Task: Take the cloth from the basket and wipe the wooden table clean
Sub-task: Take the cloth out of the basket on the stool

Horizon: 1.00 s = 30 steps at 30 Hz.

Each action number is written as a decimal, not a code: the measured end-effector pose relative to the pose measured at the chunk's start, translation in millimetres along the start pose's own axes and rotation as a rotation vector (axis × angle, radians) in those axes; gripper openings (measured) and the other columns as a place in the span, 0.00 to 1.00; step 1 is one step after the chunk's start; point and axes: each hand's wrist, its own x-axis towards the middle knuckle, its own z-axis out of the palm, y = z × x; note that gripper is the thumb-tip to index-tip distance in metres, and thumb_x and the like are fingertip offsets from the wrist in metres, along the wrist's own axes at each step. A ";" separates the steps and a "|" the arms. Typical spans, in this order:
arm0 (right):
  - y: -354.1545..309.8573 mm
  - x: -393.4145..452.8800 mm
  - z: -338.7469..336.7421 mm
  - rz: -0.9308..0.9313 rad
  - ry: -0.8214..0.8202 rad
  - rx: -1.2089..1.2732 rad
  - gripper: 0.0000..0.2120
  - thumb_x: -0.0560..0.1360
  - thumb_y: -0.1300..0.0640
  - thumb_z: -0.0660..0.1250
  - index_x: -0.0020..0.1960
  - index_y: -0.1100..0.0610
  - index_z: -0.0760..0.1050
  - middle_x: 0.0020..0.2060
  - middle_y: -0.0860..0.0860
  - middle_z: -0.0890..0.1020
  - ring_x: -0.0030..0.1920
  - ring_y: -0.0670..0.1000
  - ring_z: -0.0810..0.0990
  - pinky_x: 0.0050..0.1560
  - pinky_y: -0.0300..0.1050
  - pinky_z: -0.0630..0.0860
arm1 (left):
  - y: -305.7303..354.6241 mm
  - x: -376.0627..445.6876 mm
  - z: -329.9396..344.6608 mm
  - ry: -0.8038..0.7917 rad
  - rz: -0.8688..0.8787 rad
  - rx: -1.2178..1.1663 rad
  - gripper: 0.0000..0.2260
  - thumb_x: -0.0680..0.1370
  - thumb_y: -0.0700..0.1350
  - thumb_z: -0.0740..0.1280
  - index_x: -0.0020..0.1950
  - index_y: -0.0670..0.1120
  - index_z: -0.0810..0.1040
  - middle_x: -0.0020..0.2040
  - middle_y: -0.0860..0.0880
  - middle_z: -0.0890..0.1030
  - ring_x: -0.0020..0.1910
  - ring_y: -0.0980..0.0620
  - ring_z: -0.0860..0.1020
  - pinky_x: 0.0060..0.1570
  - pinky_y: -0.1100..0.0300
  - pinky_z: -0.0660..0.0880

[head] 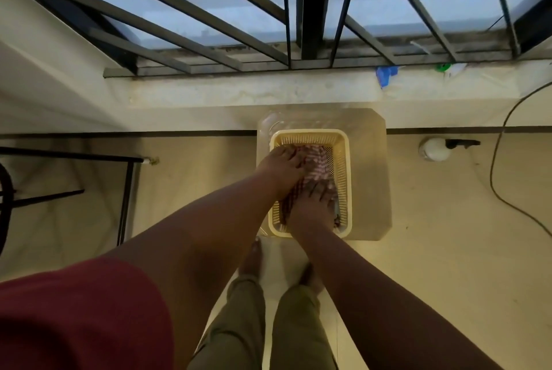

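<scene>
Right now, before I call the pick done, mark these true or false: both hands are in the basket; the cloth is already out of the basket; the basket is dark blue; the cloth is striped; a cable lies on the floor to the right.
1. Both hands are in the basket: true; left hand and right hand are on the cloth.
2. The cloth is out of the basket: false; it lies inside.
3. The basket is dark blue: false; it is cream yellow.
4. The cloth is striped: true.
5. A cable lies to the right: true.
</scene>
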 end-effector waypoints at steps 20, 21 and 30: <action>25.8 -31.6 -54.2 -0.310 0.272 0.225 0.16 0.77 0.61 0.59 0.62 0.51 0.72 0.52 0.51 0.79 0.49 0.54 0.79 0.47 0.53 0.77 | -13.2 -56.1 -20.0 0.412 0.085 -0.094 0.10 0.81 0.49 0.57 0.57 0.46 0.73 0.53 0.48 0.82 0.53 0.48 0.78 0.58 0.56 0.64; 25.9 -35.7 -60.4 -0.312 0.279 0.198 0.14 0.76 0.61 0.59 0.60 0.51 0.73 0.50 0.51 0.79 0.46 0.54 0.79 0.45 0.52 0.77 | -14.4 -61.5 -25.2 0.406 0.078 -0.134 0.11 0.80 0.52 0.60 0.57 0.47 0.72 0.52 0.50 0.82 0.49 0.50 0.79 0.49 0.58 0.65; -9.4 -89.9 -120.1 -0.525 0.331 -0.045 0.08 0.76 0.60 0.63 0.54 0.51 0.74 0.43 0.48 0.77 0.40 0.50 0.77 0.41 0.49 0.77 | -37.4 -148.8 -65.9 0.509 -0.053 -0.178 0.19 0.80 0.59 0.58 0.60 0.45 0.70 0.51 0.45 0.79 0.46 0.45 0.79 0.43 0.53 0.72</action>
